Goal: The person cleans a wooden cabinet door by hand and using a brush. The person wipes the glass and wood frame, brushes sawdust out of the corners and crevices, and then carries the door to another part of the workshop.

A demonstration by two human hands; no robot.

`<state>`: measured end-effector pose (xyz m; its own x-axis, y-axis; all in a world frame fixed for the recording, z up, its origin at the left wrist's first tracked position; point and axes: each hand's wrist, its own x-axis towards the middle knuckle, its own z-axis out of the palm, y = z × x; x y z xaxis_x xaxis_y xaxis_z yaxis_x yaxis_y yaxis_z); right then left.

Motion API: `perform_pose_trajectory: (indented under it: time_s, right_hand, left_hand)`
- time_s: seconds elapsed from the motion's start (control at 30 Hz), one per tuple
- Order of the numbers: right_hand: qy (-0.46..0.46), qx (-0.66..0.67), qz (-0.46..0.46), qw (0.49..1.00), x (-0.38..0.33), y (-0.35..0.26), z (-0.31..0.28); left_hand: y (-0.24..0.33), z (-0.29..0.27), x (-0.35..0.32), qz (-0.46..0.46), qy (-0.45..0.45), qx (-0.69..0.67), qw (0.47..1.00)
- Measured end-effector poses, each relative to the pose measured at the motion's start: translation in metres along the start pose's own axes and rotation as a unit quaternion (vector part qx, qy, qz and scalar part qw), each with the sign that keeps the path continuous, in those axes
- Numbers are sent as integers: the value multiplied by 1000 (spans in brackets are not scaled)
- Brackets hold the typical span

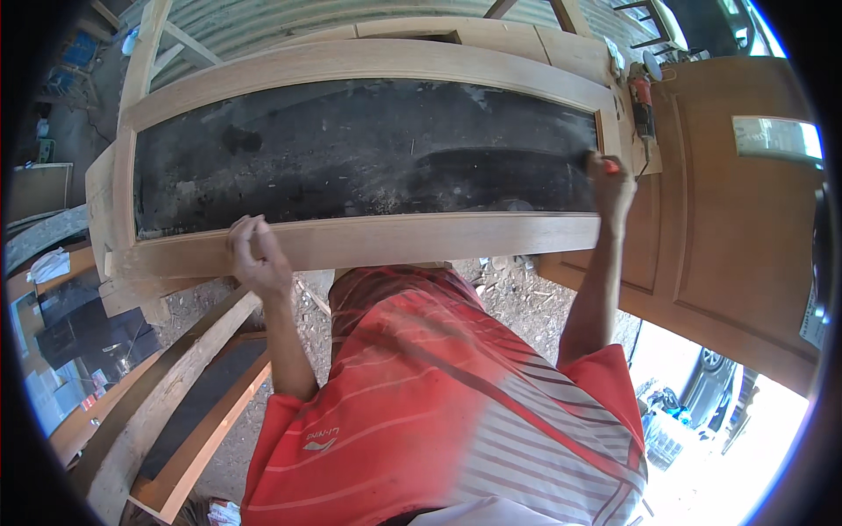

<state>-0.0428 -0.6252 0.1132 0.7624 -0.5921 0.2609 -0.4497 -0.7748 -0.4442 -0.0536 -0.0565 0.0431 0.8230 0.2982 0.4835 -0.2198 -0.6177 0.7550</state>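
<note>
A pale wooden frame (377, 238) around a dusty black panel (368, 149) lies in front of me. My right hand (614, 186) is closed around a small tool with a red handle (610, 166). The tool's dark end is at the right end of the panel; its exact kind is hidden by my fingers. Over the near rail, toward its left end, my left hand (261, 259) hovers or rests with fingers loosely bent and a gap beside the thumb. It holds nothing that I can see. Whether it touches the wood is unclear.
A red and dark power tool (643, 101) lies beyond the frame's right end. A brown panelled door (728, 219) stands at the right. Long timber pieces (175, 386) lean at the lower left. Corrugated metal sheets (421, 19) are behind; wood chips (526, 294) cover the ground.
</note>
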Motion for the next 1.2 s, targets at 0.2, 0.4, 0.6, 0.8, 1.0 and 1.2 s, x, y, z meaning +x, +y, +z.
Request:
perform_pose_trajectory:
  time_s: [0.2,0.4,0.6,0.8,1.0,1.2]
  right_hand:
    - [-142,213,-207,944,-93,-186,49]
    - [-87,199,-137,966,-33,-104,9]
    - [56,-67,7,996,34,9,10]
    - [-41,168,-222,960,-10,-112,42]
    - [81,-49,-113,989,61,-10,17]
    - [-42,32,-291,955,47,-52,56]
  left_hand:
    - [-14,-15,7,16,-61,111,992]
    - [-14,-13,7,34,-70,132,988]
    - [-8,-9,16,-129,-22,37,991]
    - [-12,-2,4,-144,-6,143,979]
    - [-21,-1,6,-192,43,144,970]
    - [-17,7,8,-179,8,216,960]
